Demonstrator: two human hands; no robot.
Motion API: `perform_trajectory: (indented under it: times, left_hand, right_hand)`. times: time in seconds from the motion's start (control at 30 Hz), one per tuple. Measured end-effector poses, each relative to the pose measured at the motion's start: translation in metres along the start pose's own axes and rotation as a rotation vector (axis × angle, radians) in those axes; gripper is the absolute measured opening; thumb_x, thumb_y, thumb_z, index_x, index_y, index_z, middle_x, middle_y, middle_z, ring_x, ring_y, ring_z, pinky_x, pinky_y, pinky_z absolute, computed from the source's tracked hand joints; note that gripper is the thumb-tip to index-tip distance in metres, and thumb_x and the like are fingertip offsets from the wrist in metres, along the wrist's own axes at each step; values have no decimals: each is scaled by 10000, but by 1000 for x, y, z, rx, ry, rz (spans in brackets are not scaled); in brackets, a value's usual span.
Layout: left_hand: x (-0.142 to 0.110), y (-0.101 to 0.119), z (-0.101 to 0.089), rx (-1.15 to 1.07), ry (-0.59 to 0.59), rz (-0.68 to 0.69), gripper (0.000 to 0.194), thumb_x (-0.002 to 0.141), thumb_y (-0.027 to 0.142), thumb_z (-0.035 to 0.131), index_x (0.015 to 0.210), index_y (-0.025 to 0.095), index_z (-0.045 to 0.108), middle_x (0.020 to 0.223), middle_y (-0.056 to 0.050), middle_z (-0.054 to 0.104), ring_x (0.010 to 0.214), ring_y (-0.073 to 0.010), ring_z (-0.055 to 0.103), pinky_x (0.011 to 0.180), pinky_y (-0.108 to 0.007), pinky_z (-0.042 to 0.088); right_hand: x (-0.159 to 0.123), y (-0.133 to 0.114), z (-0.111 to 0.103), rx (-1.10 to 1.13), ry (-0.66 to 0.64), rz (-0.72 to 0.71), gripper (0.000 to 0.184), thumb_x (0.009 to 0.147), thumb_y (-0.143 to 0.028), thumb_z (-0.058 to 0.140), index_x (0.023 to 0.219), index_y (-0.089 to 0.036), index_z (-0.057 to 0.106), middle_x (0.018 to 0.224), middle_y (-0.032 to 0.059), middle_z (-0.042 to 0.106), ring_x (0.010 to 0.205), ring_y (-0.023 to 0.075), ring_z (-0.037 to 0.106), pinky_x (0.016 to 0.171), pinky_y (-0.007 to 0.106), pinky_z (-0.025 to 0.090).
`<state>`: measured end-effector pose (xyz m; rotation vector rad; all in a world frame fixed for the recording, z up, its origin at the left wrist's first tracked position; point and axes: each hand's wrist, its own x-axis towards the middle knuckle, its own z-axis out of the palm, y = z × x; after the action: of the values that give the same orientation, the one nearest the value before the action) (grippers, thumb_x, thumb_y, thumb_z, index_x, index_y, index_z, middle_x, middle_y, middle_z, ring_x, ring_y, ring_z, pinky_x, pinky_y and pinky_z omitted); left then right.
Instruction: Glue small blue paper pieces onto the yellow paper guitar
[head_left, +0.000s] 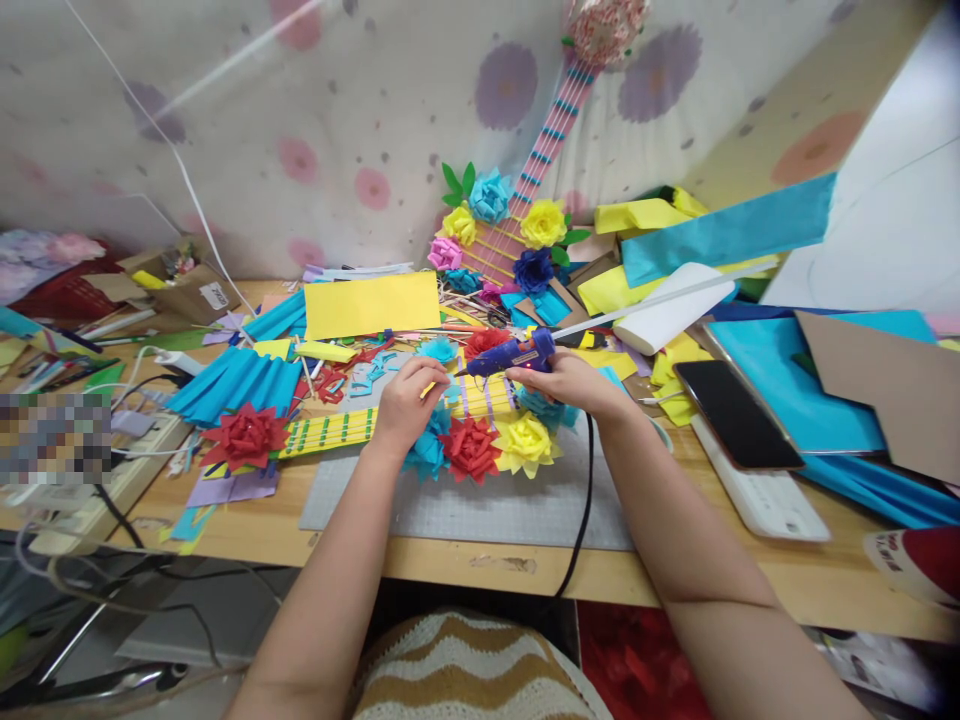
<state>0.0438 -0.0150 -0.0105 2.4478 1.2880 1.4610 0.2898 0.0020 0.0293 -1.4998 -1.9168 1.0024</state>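
My right hand (574, 382) is wrapped around a blue glue gun (514, 354), whose nozzle points left toward my left fingertips. A long glue stick (600, 310) sticks out of its back. My left hand (409, 402) is closed in a pinch on a small light-blue paper piece (452, 391), just by the nozzle. Below both hands lies a yellow paper guitar (330, 432) with green frets. Around its body sit a red paper flower (470, 449), a yellow paper flower (528, 444) and blue ones; another red flower (246, 436) is at its neck end.
A grey cutting mat (352, 490) lies under the guitar. Behind, a finished-looking pink guitar (551, 130) leans on the wall. A phone (739, 412) and blue paper (810, 385) are at right. A power strip (142, 455) with cables is at left; the gun's black cord (587, 500) hangs over the edge.
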Motion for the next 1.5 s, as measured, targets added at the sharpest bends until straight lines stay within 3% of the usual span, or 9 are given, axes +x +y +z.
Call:
perform_trajectory:
  times: [0.27,0.43,0.77,0.87,1.0,1.1,1.2,1.33,1.5]
  left_hand:
    - [2,2,0,-13,-24,-35,83,809,160,619,741,206,632,857,-18,658,835,-142,632,777,-288,520]
    - [4,2,-5,-101,-72,-79,74,799,187,632,727,205,636,836,-25,660,820,-146,632,751,-292,531]
    - [15,-24,-23,-220,-241,-256,52,750,254,662,749,204,676,791,-25,683,723,-144,630,595,-247,536]
    - [20,-30,-17,-286,-274,-359,130,708,324,704,732,196,692,784,-32,674,659,-144,637,529,-249,539]
    - [26,-27,-8,-417,-242,-626,282,603,413,776,694,163,681,672,-24,652,515,-143,626,462,-269,534]
    - [32,-20,-5,-504,-263,-835,353,479,399,843,662,144,683,569,-7,645,527,-149,639,562,-292,567]
    - [36,-15,-5,-588,-310,-1004,432,376,391,880,660,128,687,614,-22,686,608,-157,668,690,-309,581]
    - [37,-14,-7,-640,-340,-1117,487,336,353,904,691,124,661,627,-28,696,634,-170,684,704,-317,582]
    - [36,-14,-9,-709,-335,-1164,453,380,280,910,685,136,609,619,-15,688,649,-167,694,701,-303,578]
  right_hand:
    - [1,1,1,9,9,11,468,680,-652,615,741,-190,658,590,5,568,582,146,521,558,268,427]
    - [-1,-2,-3,41,13,44,493,655,-670,619,672,-178,594,546,-12,517,485,103,446,458,242,367]
    - [-7,17,-46,151,263,56,501,671,-663,622,612,-177,515,472,-22,473,433,78,391,417,232,300]
    - [-11,19,-56,203,320,43,466,698,-618,630,600,-181,503,462,-21,458,434,79,388,422,236,303]
    - [-14,18,-62,279,345,14,440,709,-575,655,593,-187,484,472,-22,445,423,73,390,412,230,306]
    - [-12,20,-62,327,351,-4,436,700,-565,677,604,-184,489,497,-17,467,421,67,394,401,222,310]
    - [-9,24,-60,344,347,7,435,693,-559,690,596,-177,503,494,-16,471,418,63,393,391,215,304]
    - [-5,30,-58,318,343,32,436,710,-569,669,596,-175,522,480,-20,464,415,65,388,393,219,300]
    - [-1,35,-55,312,322,11,458,697,-608,660,606,-180,527,498,-10,495,424,72,392,402,229,306]
